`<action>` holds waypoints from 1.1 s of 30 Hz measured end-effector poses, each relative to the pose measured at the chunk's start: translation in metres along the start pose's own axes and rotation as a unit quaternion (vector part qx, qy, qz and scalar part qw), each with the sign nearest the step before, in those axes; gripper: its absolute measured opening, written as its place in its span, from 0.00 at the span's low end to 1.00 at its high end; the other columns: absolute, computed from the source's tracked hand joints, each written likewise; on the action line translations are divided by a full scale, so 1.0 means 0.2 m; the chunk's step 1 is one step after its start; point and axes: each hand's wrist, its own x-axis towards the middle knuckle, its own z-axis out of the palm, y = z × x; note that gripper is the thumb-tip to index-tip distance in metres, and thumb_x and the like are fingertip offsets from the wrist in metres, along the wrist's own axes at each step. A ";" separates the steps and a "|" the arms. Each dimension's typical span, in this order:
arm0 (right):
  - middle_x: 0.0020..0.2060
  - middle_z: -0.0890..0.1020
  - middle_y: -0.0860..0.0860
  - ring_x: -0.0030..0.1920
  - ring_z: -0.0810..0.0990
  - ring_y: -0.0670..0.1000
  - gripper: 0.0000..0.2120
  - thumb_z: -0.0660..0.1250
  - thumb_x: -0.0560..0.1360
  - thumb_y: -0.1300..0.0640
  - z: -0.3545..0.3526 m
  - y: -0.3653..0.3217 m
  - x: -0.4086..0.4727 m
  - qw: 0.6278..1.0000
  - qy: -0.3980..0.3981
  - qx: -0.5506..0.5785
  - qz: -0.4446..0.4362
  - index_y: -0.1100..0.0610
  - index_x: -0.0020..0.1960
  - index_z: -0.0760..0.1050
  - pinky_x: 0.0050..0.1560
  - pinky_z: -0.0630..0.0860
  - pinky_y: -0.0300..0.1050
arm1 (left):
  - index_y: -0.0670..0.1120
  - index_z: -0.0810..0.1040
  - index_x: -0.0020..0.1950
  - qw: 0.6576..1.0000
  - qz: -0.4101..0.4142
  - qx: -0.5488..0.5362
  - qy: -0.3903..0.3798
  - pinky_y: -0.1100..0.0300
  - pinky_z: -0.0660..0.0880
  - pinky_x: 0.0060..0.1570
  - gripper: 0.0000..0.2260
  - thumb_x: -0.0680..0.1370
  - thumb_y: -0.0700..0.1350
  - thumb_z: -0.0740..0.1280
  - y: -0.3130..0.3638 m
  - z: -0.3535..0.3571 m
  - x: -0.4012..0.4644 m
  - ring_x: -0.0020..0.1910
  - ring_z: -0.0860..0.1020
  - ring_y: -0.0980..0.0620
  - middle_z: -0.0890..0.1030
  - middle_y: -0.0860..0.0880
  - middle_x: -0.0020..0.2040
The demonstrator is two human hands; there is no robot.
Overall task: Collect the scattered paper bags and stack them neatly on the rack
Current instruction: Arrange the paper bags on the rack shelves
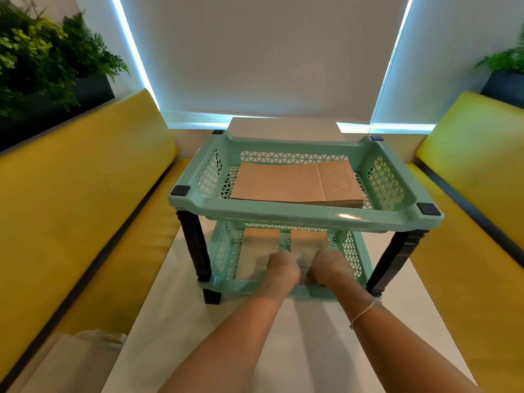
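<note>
I have both hands, left [283, 268] and right [326, 265], reaching into the rack's [312, 217] lower tier to square the paper bags [307, 239], though blur hides whether either grip is closed.

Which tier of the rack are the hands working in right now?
The lower tier: both hands reach into it onto paper bags. The upper tier holds its own untouched stack.

White surface [312, 350] runs between two yellow benches [85, 199] [476, 154]. Potted ferns [42, 52] [507, 59] behind each. Grey roller blind [261, 52] on back wall, backlit edges.
</note>
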 end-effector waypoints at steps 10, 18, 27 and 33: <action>0.48 0.79 0.54 0.48 0.78 0.54 0.08 0.65 0.75 0.55 -0.16 -0.09 -0.15 0.999 0.044 0.012 -0.008 0.59 0.50 0.74 0.49 0.77 0.46 | 0.41 0.75 0.61 0.991 0.120 -0.028 0.061 0.61 0.71 0.55 0.13 0.77 0.39 0.66 -0.12 -0.22 -0.17 0.59 0.75 0.46 0.77 0.44 0.61; 0.52 0.79 0.56 0.51 0.78 0.56 0.17 0.62 0.77 0.49 -0.16 -0.48 -0.51 0.991 0.017 -0.074 -0.114 0.61 0.57 0.75 0.43 0.71 0.43 | 0.44 0.77 0.63 0.985 0.136 -0.085 0.069 0.59 0.75 0.57 0.16 0.75 0.42 0.69 -0.57 -0.59 -0.53 0.57 0.77 0.48 0.79 0.45 0.59; 0.49 0.80 0.53 0.50 0.80 0.54 0.16 0.64 0.76 0.47 0.26 -1.05 -0.96 0.947 -0.064 -0.098 -0.300 0.59 0.56 0.77 0.49 0.77 0.45 | 0.44 0.75 0.63 0.975 -0.019 -0.129 0.180 0.60 0.73 0.54 0.16 0.77 0.46 0.67 -1.37 -0.87 -0.71 0.57 0.76 0.50 0.78 0.47 0.60; 0.55 0.80 0.54 0.55 0.79 0.54 0.15 0.64 0.76 0.52 0.59 -1.35 -1.10 0.909 -0.147 -0.093 -0.380 0.57 0.59 0.77 0.55 0.77 0.45 | 0.44 0.71 0.68 0.948 -0.228 -0.113 0.193 0.64 0.71 0.44 0.17 0.79 0.43 0.63 -2.09 -0.85 -0.72 0.55 0.75 0.48 0.75 0.44 0.63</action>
